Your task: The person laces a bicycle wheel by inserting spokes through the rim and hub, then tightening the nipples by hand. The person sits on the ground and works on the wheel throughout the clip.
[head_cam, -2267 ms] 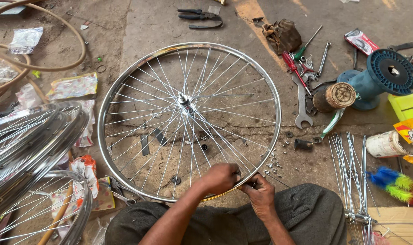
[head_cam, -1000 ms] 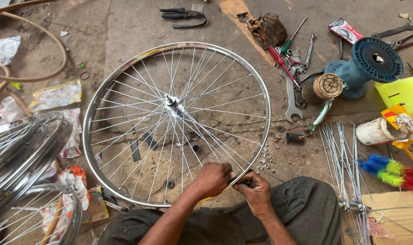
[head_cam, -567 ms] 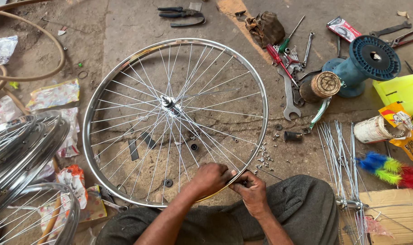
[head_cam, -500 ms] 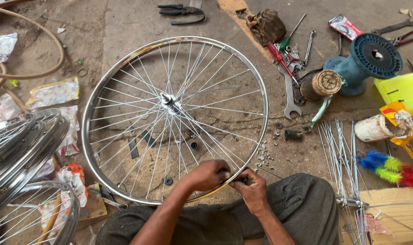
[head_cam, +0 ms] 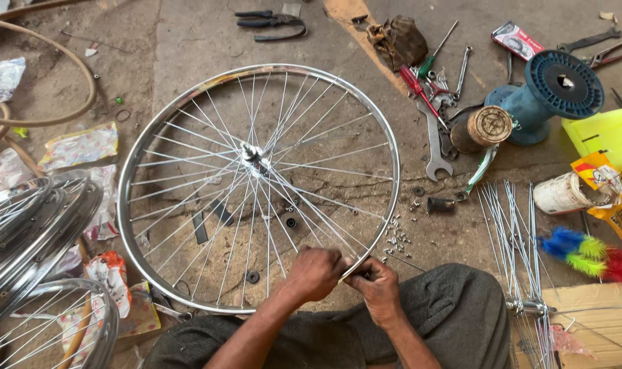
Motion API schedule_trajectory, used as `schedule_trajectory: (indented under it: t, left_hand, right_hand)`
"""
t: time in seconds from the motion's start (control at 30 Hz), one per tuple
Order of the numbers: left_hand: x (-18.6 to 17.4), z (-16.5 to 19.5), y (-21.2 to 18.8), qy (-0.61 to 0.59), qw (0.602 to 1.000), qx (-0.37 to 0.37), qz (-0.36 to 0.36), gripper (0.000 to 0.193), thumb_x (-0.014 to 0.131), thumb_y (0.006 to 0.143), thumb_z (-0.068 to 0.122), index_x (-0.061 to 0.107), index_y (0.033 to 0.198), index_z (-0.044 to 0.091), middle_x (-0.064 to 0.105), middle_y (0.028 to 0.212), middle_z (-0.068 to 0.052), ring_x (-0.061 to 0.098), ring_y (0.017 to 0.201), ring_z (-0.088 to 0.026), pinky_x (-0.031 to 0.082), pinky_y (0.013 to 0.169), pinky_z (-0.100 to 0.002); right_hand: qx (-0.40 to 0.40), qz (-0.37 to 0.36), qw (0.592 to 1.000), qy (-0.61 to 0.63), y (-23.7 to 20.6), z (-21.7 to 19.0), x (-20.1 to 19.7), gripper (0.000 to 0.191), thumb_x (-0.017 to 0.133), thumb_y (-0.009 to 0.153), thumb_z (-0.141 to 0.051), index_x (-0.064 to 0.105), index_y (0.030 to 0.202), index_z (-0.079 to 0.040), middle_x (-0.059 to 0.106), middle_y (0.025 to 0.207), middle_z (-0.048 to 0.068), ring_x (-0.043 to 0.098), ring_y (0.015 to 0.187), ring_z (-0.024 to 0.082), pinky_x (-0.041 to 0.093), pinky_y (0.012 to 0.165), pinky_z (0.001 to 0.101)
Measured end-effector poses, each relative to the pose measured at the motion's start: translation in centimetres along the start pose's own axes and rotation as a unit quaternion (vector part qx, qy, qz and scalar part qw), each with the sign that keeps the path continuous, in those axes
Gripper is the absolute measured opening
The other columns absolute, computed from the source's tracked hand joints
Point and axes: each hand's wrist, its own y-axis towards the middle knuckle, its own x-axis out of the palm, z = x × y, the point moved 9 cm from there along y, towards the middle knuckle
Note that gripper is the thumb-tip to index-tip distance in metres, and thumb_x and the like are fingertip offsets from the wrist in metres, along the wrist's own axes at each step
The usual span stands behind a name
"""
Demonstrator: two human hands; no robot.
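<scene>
Shifted right: one wheel [head_cam: 256, 184], two hands [head_cam: 345, 277].

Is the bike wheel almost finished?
Mostly: many spokes already run from the hub to the rim. The left hand and right hand work at the near rim. Loose spokes and small nuts still lie nearby.

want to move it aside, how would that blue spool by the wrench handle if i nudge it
The blue spool lies tilted on its round flanges, so a push would probably roll it in a curve. It looks like empty moulded plastic, likely light and stiff. Tools crowd it, with the wrench close by, so it may knock into them.
</scene>
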Motion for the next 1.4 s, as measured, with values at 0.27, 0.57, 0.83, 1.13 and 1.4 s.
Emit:
schedule_trajectory:
  t: [0.27, 0.57, 0.83, 1.13, 1.4]
  left_hand:
    - [-7.1, -0.7, -2.3, 0.066, 0.96, -0.051, 0.268, 0.033, 0.067, 0.09, 0.028, 0.062, 0.113, 0.005, 0.062, 0.059, -0.003, 0.059, 0.053, -0.02, 0.036, 0.107, -0.061]
    - [-6.3, 0.9, -2.1, 0.007, 0.948, 0.122, 0.292, 0.025, 0.073, 0.094, 0.029, 0.076, 0.108, 0.009, 0.072, 0.097, -0.011, 0.068, 0.082, -0.026, 0.057, 0.074, -0.04]
    - [-2.4, 0.9, -0.9, 0.026, 0.954, 0.11, 0.279, 0.023, 0.063, 0.098, 0.016, 0.073, 0.115, 0.005, 0.075, 0.085, -0.014, 0.07, 0.078, -0.027, 0.059, 0.08, -0.042]
    - [-0.2, -0.2, -0.3, -0.125, 0.985, -0.029, 0.117, 0.019, 0.05, 0.098, 0.014, 0.056, 0.112, 0.002, 0.067, 0.087, -0.029, 0.067, 0.083, -0.044, 0.053, 0.073, -0.054]
    - [1.1, -0.2, 0.0, -0.13, 0.99, -0.02, 0.047, 0.022, 0.054, 0.098, 0.02, 0.059, 0.096, -0.002, 0.068, 0.085, -0.025, 0.068, 0.078, -0.036, 0.057, 0.074, -0.051]
  right_hand:
    - [0.003, -0.013, 0.999, -0.036, 0.2, 1.2, 0.8, 0.015, 0.084, 0.079, -0.002, 0.074, 0.09, -0.001, 0.076, 0.084, 0.008, 0.069, 0.073, 0.014, 0.063, 0.068, 0.0291]
    - [0.066, -0.052, 0.996, -0.029, -0.7, 3.1, 2.8, 0.019, 0.084, 0.077, -0.001, 0.075, 0.094, 0.0, 0.077, 0.088, 0.008, 0.071, 0.079, 0.014, 0.063, 0.075, 0.0296]
    - [0.114, -0.122, 0.983, -0.075, -1.7, 4.3, 4.9, 0.014, 0.079, 0.081, -0.001, 0.074, 0.093, 0.003, 0.077, 0.088, 0.01, 0.073, 0.081, 0.016, 0.063, 0.078, 0.0319]
    - [0.167, -0.223, 0.94, -0.197, -2.3, 1.5, 6.2, 0.023, 0.078, 0.081, -0.01, 0.074, 0.103, -0.002, 0.078, 0.097, 0.004, 0.071, 0.09, 0.013, 0.058, 0.086, 0.0299]
    - [0.138, -0.275, 0.92, -0.244, -1.6, -3.8, 4.9, 0.028, 0.076, 0.087, -0.025, 0.077, 0.1, -0.001, 0.076, 0.089, 0.007, 0.071, 0.083, 0.018, 0.062, 0.081, 0.0326]
